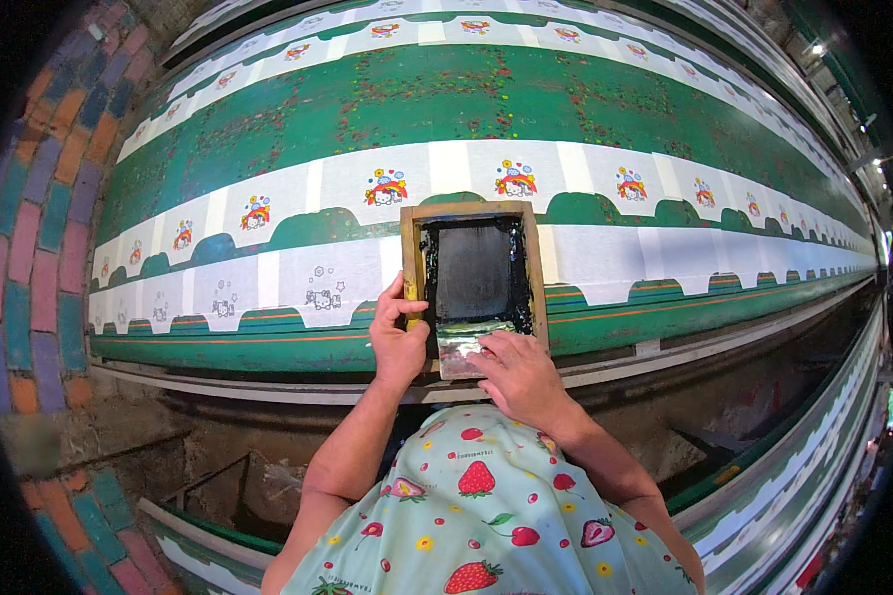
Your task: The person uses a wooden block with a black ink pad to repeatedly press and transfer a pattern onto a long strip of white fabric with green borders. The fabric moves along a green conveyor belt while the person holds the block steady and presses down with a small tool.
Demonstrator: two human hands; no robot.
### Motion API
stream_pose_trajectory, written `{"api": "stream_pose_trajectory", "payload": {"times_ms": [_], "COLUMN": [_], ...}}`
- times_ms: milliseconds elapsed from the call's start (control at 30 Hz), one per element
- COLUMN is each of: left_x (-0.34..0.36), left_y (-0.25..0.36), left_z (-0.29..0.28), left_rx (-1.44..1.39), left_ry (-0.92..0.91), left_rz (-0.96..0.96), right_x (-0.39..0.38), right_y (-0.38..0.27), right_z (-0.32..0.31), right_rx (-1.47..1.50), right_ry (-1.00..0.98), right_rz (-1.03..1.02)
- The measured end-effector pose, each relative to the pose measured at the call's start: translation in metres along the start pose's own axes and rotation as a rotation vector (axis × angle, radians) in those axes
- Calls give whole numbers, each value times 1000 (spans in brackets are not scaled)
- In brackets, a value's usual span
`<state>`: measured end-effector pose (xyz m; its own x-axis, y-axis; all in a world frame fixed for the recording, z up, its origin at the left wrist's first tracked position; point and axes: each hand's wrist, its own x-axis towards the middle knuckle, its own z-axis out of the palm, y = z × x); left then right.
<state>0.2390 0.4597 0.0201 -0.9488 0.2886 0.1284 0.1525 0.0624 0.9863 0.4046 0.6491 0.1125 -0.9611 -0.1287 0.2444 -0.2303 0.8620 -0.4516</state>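
Two hands, both yours, work at a wooden frame (413, 238), which lies over the near row of white pieces (605, 253) on a long green table (446, 94). Your left hand (400, 342) is curled round the frame's left rail, the fingers along the wood and the thumb toward the near corner; this grip probably keeps the frame from sliding. Your right hand (521, 372) has its fingers bent over a pale, see-through scraper (458, 362) and appears to grasp it; the underside of this grip is hidden, so you cannot tell how the thumb bears on it. The scraper sits at the frame's near end, the one closest to your body, perhaps because there it can be held with the elbow bent.

Within the frame, a dark mesh (471, 268) is bordered by glossy black ink (432, 307), thickest at the sides, presumably pushed there by the scraper's ends. To the left of the frame, the near row bears grey outline pictures (324, 291); to the right, its pieces are plain white. The frame thus stands at the boundary between the two, seemingly aligned with the row. In the row beyond, coloured pictures (387, 186) are spaced apart, one to a piece, perhaps for even repetition.
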Motion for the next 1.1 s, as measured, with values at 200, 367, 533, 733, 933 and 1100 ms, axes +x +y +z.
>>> {"api": "stream_pose_trajectory", "payload": {"times_ms": [200,367,533,733,933,1100], "left_x": [-1,-1,-2,-1,-1,-1], "left_y": [-1,-2,-8,-10,-6,-7], "left_z": [-1,-3,-3,-2,-2,0], "left_rx": [28,17,40,-124,-51,-31], "left_ry": [0,-18,2,43,31,23], "left_rz": [-66,-39,-40,-53,1,22], "right_x": [24,67,128,168,137,91], "right_y": [8,50,92,116,90,50], "right_z": [-11,-41,-43,-33,-18,-10], "right_rx": [-57,22,46,10,-61,-89], "right_ry": [-57,-282,-260,-116,-107,-98], "right_rz": [-58,-56,2,104,85,50]}}
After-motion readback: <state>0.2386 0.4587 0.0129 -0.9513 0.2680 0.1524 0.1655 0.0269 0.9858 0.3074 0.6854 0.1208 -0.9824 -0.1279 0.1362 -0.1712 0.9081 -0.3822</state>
